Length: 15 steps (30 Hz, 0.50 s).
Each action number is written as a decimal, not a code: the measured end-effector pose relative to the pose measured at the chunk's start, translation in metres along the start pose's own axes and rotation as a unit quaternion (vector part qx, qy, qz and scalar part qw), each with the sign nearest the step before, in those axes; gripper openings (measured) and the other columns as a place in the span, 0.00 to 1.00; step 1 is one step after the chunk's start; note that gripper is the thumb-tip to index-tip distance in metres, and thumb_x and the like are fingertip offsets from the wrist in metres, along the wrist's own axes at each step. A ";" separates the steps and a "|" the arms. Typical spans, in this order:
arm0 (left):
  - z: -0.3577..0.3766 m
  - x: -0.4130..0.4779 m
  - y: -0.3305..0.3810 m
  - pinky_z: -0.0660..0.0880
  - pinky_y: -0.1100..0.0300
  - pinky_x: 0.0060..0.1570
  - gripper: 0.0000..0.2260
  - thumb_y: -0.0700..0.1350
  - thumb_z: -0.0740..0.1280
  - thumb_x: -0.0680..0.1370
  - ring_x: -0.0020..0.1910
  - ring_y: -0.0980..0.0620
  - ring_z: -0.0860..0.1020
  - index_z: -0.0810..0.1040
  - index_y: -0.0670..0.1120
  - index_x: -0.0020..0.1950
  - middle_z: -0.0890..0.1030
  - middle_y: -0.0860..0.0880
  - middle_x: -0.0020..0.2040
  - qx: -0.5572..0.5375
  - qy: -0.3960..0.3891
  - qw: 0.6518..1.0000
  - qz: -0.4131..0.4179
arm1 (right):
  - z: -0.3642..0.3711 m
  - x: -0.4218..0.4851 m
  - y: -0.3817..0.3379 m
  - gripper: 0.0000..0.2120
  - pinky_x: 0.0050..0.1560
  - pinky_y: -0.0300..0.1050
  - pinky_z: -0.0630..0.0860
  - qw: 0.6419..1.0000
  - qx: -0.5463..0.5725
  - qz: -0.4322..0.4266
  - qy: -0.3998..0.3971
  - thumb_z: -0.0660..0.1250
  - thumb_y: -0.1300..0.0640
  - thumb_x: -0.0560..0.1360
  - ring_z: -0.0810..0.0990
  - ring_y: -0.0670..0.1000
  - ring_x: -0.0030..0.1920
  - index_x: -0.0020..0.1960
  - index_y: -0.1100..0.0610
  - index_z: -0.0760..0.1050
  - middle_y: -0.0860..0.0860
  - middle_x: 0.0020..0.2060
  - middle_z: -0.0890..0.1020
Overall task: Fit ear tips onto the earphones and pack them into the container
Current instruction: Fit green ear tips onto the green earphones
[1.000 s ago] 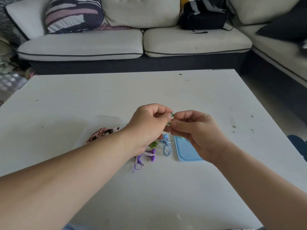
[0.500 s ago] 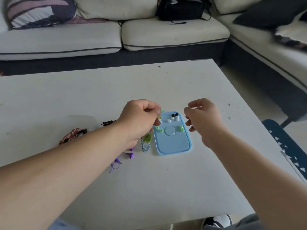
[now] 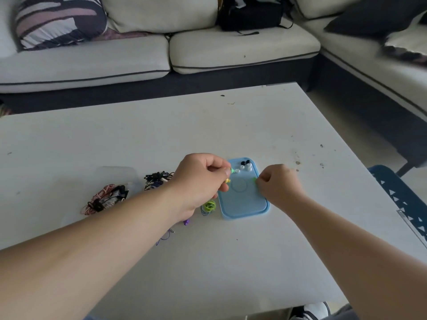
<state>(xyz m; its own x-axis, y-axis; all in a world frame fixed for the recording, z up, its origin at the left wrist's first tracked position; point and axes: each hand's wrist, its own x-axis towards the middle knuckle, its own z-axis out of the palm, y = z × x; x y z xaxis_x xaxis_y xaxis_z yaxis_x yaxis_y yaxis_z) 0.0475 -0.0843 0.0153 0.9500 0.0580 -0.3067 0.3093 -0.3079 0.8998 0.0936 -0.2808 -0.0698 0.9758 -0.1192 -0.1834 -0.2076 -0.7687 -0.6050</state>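
A light blue lid (image 3: 242,204) lies flat on the white table (image 3: 231,262) and carries black ear tips (image 3: 245,162) and white ear tips (image 3: 245,167) at its far end. My left hand (image 3: 201,181) hovers over the lid's left edge and pinches a green-tipped earbud (image 3: 233,170), whose yellow-green cable coil (image 3: 209,206) lies below. My right hand (image 3: 278,184) reaches down at the lid's right edge, fingertips closing on a green ear tip (image 3: 254,180). A clear container (image 3: 115,176) at left holds a pink-and-black earphone bundle (image 3: 104,199).
A tangle of black earphones (image 3: 158,179) lies behind my left wrist. Purple earphones (image 3: 178,227) peek out under my left forearm. A pale sofa (image 3: 161,61) with cushions and a black bag (image 3: 251,12) runs behind and to the right of the table.
My hands came apart from a joined pinch. The right hand dropped to the lid's right edge onto a green ear tip; the left kept the earbud. The view shifted right and down.
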 end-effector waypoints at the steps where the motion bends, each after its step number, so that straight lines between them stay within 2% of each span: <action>1: -0.001 -0.001 0.000 0.75 0.60 0.32 0.03 0.40 0.70 0.81 0.35 0.56 0.83 0.84 0.46 0.50 0.85 0.46 0.44 -0.001 0.000 1.000 0.001 | 0.000 -0.001 -0.001 0.08 0.32 0.43 0.71 1.000 -0.009 -0.005 0.000 0.64 0.63 0.72 0.75 0.55 0.33 0.37 0.58 0.79 0.54 0.35 0.83; 3: -0.005 -0.002 0.000 0.75 0.62 0.31 0.03 0.40 0.70 0.81 0.34 0.56 0.83 0.84 0.46 0.50 0.85 0.46 0.43 -0.002 0.000 1.000 0.004 | 0.001 -0.003 -0.005 0.10 0.31 0.42 0.68 1.000 -0.027 -0.007 -0.003 0.62 0.64 0.71 0.71 0.55 0.30 0.33 0.56 0.76 0.52 0.31 0.78; 5: -0.008 -0.004 0.000 0.75 0.62 0.31 0.04 0.40 0.70 0.81 0.34 0.56 0.83 0.84 0.46 0.50 0.85 0.46 0.44 -0.002 0.000 1.000 0.006 | 0.001 -0.006 -0.010 0.13 0.29 0.41 0.60 0.999 -0.042 -0.009 -0.003 0.59 0.66 0.68 0.62 0.55 0.30 0.27 0.55 0.66 0.51 0.26 0.67; 6: -0.010 -0.005 0.000 0.75 0.62 0.31 0.04 0.40 0.70 0.81 0.34 0.57 0.83 0.84 0.46 0.50 0.85 0.46 0.44 -0.003 0.001 1.000 0.006 | 0.001 -0.009 -0.012 0.15 0.29 0.40 0.57 0.999 -0.049 -0.011 -0.002 0.58 0.67 0.67 0.59 0.54 0.31 0.26 0.54 0.61 0.51 0.26 0.63; 8: -0.012 -0.007 0.000 0.76 0.63 0.32 0.04 0.40 0.70 0.81 0.35 0.57 0.83 0.84 0.47 0.50 0.85 0.46 0.44 -0.003 0.001 1.000 0.008 | -0.001 -0.013 -0.013 0.16 0.28 0.40 0.54 0.998 -0.058 -0.014 -0.001 0.58 0.68 0.67 0.57 0.53 0.30 0.26 0.53 0.58 0.50 0.26 0.60; 10: -0.016 -0.008 -0.001 0.76 0.65 0.32 0.04 0.40 0.70 0.81 0.34 0.58 0.83 0.84 0.46 0.50 0.85 0.47 0.44 -0.006 0.001 1.000 0.011 | -0.002 -0.015 -0.012 0.15 0.28 0.39 0.57 0.998 -0.058 -0.006 -0.003 0.59 0.67 0.68 0.59 0.53 0.28 0.26 0.54 0.62 0.50 0.25 0.63; 12: -0.021 -0.010 -0.001 0.76 0.65 0.32 0.04 0.39 0.69 0.81 0.34 0.58 0.83 0.84 0.46 0.51 0.85 0.47 0.43 -0.013 0.004 1.000 0.012 | -0.006 -0.017 -0.018 0.10 0.29 0.41 0.63 1.000 -0.023 0.004 -0.005 0.62 0.65 0.69 0.65 0.53 0.28 0.30 0.60 0.73 0.52 0.26 0.71; 13: -0.023 -0.010 -0.001 0.77 0.65 0.32 0.04 0.39 0.69 0.81 0.34 0.58 0.84 0.84 0.46 0.52 0.85 0.47 0.43 -0.018 0.006 1.000 0.012 | -0.010 -0.019 -0.024 0.07 0.30 0.42 0.66 1.000 0.018 0.004 -0.009 0.65 0.64 0.70 0.67 0.53 0.28 0.34 0.63 0.77 0.55 0.27 0.74; 15: -0.028 -0.012 0.000 0.79 0.63 0.34 0.04 0.38 0.70 0.81 0.36 0.56 0.85 0.84 0.45 0.52 0.85 0.47 0.43 -0.029 0.012 0.999 0.011 | -0.018 -0.029 -0.043 0.05 0.34 0.46 0.75 0.988 0.148 0.004 -0.036 0.71 0.62 0.72 0.75 0.53 0.29 0.39 0.63 0.82 0.59 0.30 0.81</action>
<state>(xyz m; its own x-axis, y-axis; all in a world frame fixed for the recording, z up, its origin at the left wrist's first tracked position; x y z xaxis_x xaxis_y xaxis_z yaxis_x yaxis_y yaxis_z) 0.0377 -0.0580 0.0276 0.9573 0.0745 -0.2793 0.2891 -0.2542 0.9229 0.0752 -0.2558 -0.0247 0.9691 -0.0712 -0.2363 -0.2359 -0.5483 -0.8023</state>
